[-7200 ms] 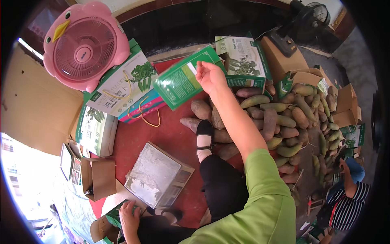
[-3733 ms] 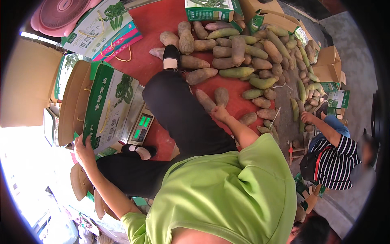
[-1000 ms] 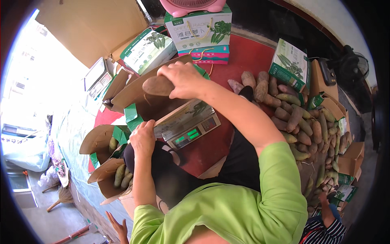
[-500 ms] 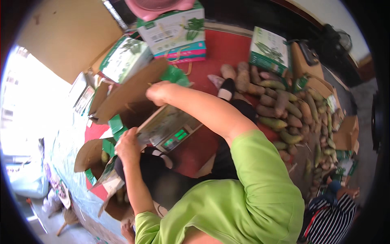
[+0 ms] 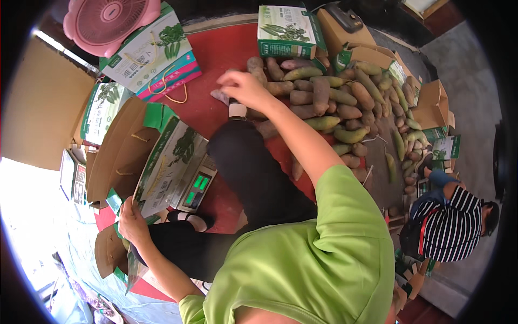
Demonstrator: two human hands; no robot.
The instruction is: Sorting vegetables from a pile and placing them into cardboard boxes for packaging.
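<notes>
My left hand (image 5: 133, 220) is closed on the near edge of an open white-and-green carton (image 5: 171, 164), which stands tilted with its printed side toward me. Its brown flaps (image 5: 120, 146) fan out at the far left. Below and right of the carton, a scale (image 5: 195, 189) with a lit green display is partly covered by it. Away from the carton, my right hand (image 5: 245, 89) hangs in the air above my shoe, fingers apart and nothing in them. Just right of it begins a heap of long green and brownish root vegetables (image 5: 345, 102).
A pink fan (image 5: 110, 24) sits on stacked cartons (image 5: 156, 56) at the far left. Another carton (image 5: 286, 29) stands behind the heap, with opened brown boxes (image 5: 431, 108) along its right. A person in a striped shirt (image 5: 450, 224) crouches at right. Red mat (image 5: 216, 48) covers the floor.
My right hand has let go of the carton and moved right toward the heap. The carton's printed side has come into sight, with my left hand still on it. The view has swung right.
</notes>
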